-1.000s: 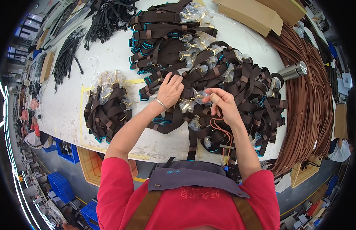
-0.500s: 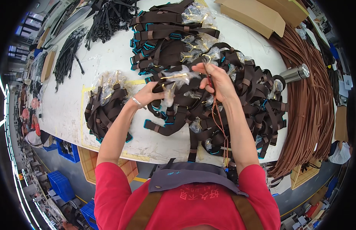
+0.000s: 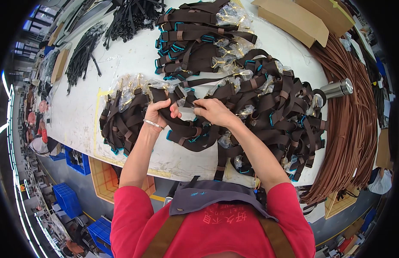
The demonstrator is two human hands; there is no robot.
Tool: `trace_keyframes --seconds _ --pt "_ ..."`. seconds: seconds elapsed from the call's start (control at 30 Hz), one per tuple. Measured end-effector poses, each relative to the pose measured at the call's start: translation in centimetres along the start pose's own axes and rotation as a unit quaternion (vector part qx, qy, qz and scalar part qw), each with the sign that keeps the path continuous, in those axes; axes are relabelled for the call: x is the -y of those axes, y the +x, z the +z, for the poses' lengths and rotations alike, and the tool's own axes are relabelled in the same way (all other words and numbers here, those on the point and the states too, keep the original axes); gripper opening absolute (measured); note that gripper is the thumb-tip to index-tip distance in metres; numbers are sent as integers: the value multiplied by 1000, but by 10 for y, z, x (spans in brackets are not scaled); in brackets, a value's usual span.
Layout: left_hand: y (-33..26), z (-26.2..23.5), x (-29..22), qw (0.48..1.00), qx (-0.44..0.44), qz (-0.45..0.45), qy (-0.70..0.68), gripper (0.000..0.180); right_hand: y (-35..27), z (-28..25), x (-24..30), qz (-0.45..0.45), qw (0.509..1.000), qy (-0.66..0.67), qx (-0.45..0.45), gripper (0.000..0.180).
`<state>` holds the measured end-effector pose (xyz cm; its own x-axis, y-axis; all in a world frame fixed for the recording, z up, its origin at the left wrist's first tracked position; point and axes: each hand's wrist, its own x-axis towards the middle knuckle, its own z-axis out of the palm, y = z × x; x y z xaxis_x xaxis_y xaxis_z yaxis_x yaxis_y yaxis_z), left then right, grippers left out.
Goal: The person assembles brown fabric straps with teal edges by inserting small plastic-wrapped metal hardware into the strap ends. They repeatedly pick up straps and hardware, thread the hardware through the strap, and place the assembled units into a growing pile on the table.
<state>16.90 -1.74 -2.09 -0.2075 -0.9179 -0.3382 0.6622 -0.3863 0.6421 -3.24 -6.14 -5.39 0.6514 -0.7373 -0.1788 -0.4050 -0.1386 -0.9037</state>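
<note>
My left hand [image 3: 158, 114] is closed around a dark brown webbing strap [image 3: 158, 95], whose end with clear plastic wrapping lies toward the pile on the left. Just to the right, my right hand [image 3: 214, 112] pinches a part of the dark webbing between thumb and fingers; the fingertips partly hide it. Both hands are above the white table, close together. Beneath and to the right spreads a large heap of brown straps [image 3: 289, 103] with turquoise buckles and plastic-wrapped gold hooks. A smaller bunch of straps [image 3: 124, 122] lies beside my left hand.
More straps [image 3: 195, 34] are stacked at the back. Black straps [image 3: 85, 53] lie far left. A steel flask [image 3: 339, 88] stands right, by a long bundle of brown strips [image 3: 352, 124]. A cardboard box [image 3: 294, 19] sits back right; an orange crate [image 3: 105, 180] stands below the table edge.
Both hands have moved, the right one down and left toward the left hand. The thin red item with hanging cords that was in my right hand no longer shows there.
</note>
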Motion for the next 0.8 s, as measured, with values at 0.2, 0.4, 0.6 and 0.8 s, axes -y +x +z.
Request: trace_keyframes --seconds 0.2,0.4,0.6,0.8 --pt "-10 -4 -12 998 23 50 8 9 -11 12 -13 -12 996 -78 -35 33" --pt "-33 -11 -20 985 -120 40 118 23 -50 -17 -1 93 994 62 -10 30" --pt "-33 -3 -23 988 -78 41 123 28 -34 2 15 -102 974 -62 -195 26" --pt "-41 8 -29 995 -23 38 84 28 -16 20 10 -57 954 -271 -113 26"
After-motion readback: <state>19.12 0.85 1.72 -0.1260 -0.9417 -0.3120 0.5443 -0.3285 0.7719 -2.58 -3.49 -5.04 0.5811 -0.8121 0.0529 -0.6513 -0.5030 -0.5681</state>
